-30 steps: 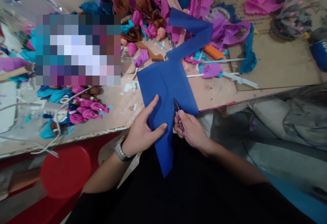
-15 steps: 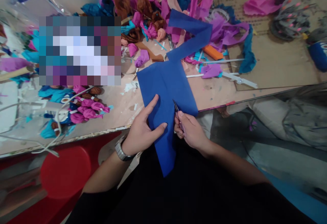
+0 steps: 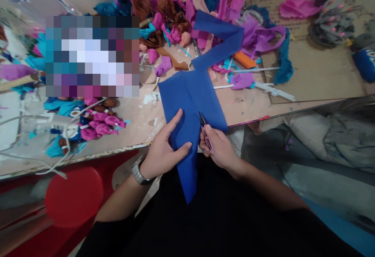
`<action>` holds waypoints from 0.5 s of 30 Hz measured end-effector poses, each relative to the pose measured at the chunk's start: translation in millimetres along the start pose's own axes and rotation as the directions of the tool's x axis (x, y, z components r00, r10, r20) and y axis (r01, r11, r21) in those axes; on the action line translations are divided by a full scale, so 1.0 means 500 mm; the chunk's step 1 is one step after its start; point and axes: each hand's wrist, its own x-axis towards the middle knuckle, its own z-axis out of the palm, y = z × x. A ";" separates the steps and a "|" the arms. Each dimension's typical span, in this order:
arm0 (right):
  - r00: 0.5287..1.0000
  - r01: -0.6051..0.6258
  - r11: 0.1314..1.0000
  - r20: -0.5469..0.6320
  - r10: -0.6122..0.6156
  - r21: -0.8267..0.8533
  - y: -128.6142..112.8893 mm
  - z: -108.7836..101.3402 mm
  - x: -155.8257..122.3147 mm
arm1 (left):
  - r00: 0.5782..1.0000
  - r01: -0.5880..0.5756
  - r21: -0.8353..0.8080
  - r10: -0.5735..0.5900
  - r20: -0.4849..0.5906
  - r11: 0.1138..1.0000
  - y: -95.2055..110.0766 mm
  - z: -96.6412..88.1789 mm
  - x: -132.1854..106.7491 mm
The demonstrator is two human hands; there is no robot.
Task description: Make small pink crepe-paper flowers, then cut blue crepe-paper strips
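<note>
A folded sheet of dark blue crepe paper (image 3: 191,97) lies across the near edge of the worktable (image 3: 316,75), its lower end hanging over my lap and a long strip running up to the right. My left hand (image 3: 162,149), with a wristwatch, pinches the paper's left side, index finger stretched on top and thumb across it. My right hand (image 3: 218,149) is closed on small scissors (image 3: 204,130) with pink handles. The dark blade tips sit in the paper, pointing away from me.
A heap of pink, purple, brown and teal crepe scraps (image 3: 187,11) covers the far table. Small rolled paper pieces (image 3: 98,126) lie at left near white wire. An orange piece (image 3: 244,59) and white strips (image 3: 272,90) lie right. A red stool (image 3: 73,196) stands below left.
The scissor tips have crept slightly forward along the cut in the blue paper. Both hands stay almost where they were.
</note>
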 end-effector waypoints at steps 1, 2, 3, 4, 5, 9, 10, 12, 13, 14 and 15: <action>1.000 0.003 1.000 -0.006 -0.004 -0.005 0.000 0.001 0.001 | 1.000 0.002 -0.003 -0.002 0.000 1.000 0.001 0.000 -0.001; 1.000 0.007 1.000 -0.011 -0.007 -0.011 0.000 0.002 0.002 | 1.000 0.003 -0.004 -0.003 -0.002 1.000 0.002 0.000 -0.002; 1.000 0.009 1.000 -0.014 -0.009 -0.016 0.001 0.002 0.003 | 1.000 0.004 -0.005 -0.004 -0.003 1.000 0.002 0.000 -0.003; 1.000 0.010 1.000 -0.018 -0.011 -0.021 0.001 0.003 0.004 | 1.000 0.003 -0.005 -0.003 -0.005 1.000 0.003 0.000 -0.003; 1.000 0.011 1.000 -0.022 -0.011 -0.024 0.001 0.004 0.005 | 1.000 0.002 -0.004 -0.002 -0.006 1.000 0.003 0.000 -0.004; 0.999 0.017 0.999 -0.026 -0.018 -0.031 0.001 0.005 0.006 | 1.000 0.006 -0.017 -0.006 -0.004 1.000 0.003 0.001 -0.004; 0.999 0.019 0.999 -0.026 -0.020 -0.032 0.001 0.005 0.005 | 1.000 0.006 -0.020 -0.006 -0.003 1.000 0.003 0.002 -0.004; 0.999 0.017 0.999 -0.028 -0.018 -0.030 0.001 0.004 0.005 | 1.000 0.003 -0.020 -0.003 -0.003 1.000 0.003 0.002 -0.004; 0.999 0.016 0.999 -0.028 -0.017 -0.030 0.002 0.004 0.005 | 1.000 0.000 -0.018 -0.001 -0.004 1.000 0.003 0.002 -0.004; 0.999 0.016 0.999 -0.029 -0.017 -0.031 0.002 0.004 0.006 | 1.000 -0.002 -0.014 0.002 -0.005 1.000 0.003 0.002 -0.004; 0.999 0.018 0.999 -0.029 -0.019 -0.034 0.003 0.003 0.006 | 1.000 -0.003 -0.011 0.003 -0.005 1.000 0.004 0.002 -0.004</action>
